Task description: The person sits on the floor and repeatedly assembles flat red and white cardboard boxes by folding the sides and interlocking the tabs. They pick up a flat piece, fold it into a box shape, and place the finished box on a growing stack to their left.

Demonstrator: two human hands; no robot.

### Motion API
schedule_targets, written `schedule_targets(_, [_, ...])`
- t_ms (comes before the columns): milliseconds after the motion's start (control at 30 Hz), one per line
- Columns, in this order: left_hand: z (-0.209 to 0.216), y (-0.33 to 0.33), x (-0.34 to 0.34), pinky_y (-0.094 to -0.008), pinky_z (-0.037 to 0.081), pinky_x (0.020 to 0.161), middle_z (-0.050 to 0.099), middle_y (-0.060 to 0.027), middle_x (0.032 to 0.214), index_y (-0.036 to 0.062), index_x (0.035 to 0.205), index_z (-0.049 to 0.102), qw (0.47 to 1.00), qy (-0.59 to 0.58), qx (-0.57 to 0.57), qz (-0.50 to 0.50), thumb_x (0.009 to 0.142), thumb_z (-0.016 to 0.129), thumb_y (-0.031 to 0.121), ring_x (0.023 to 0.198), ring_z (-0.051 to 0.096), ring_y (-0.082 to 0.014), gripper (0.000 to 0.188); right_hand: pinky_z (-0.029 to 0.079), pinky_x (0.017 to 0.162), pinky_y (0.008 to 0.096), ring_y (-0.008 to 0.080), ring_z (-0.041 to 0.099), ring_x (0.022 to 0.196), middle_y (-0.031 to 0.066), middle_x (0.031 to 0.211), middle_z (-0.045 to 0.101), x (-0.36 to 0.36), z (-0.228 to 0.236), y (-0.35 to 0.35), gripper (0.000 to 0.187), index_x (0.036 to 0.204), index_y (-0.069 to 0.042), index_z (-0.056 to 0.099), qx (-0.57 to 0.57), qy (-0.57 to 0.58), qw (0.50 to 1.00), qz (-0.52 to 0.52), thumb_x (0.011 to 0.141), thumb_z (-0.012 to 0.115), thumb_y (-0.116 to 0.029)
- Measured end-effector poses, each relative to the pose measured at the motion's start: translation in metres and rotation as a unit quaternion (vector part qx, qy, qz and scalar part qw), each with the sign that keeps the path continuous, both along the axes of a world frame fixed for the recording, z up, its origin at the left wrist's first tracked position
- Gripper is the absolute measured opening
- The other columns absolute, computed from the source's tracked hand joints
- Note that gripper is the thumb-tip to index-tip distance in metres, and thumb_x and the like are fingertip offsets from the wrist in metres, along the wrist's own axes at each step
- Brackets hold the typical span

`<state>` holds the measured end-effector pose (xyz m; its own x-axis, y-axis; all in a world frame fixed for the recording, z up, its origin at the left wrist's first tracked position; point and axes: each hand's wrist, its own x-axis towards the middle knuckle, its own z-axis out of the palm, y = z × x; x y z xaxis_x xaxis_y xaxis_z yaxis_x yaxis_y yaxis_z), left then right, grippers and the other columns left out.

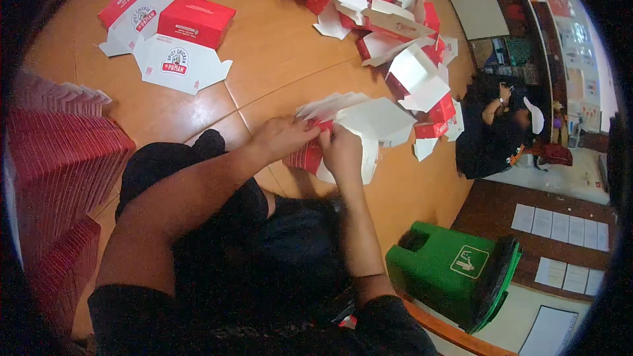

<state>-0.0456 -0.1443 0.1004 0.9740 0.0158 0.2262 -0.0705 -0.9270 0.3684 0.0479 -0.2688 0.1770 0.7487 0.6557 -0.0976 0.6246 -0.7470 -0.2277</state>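
In front of me is a red and white cardboard food box (382,120), partly folded, its white inside facing up. My left hand (285,138) pinches its red side panel with bent fingers. Close beside it, my right hand (343,150) grips the same red edge, the thumb and fingers pressed together. Several flat cartons (304,157) show as layered red and white edges under and beside my hands. The fingertips partly hide the fold they are on.
Folded boxes (419,72) lie in a loose heap at the far right, and more boxes (196,21) at the far left. Tall stacks of flat red cartons (62,158) stand on my left. A green bin (435,270) is at the right. Another person (498,128) is beyond.
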Motion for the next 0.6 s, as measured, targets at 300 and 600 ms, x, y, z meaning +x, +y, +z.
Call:
schedule_targets(300, [-0.014,0.005,0.002,-0.0386,0.057,0.078,0.064,-0.0097,0.115,0.0116,0.123,0.054,0.992,-0.077,-0.102,-0.002,0.090,0.050,0.016,0.099,0.065,-0.0304,0.033,0.051,0.067,0.0509,0.0440,0.063,0.069,0.0247,0.071,0.063,-0.007,-0.001,0.004,0.040,0.079,-0.003,0.068,0.030,0.009,0.999,-0.028,0.094,0.049,-0.034])
schedule_targets(600, [0.026,-0.011,0.003,-0.0427,0.051,0.083,0.069,-0.0199,0.101,0.0035,0.116,0.055,0.883,-0.011,-0.415,0.219,0.097,0.048,0.024,0.096,0.066,-0.0361,0.029,0.050,0.078,0.0474,0.0409,0.065,0.091,0.0283,0.097,0.065,0.024,0.022,-0.083,0.037,0.094,0.001,0.066,0.246,-0.021,0.933,-0.264,0.091,0.054,-0.033])
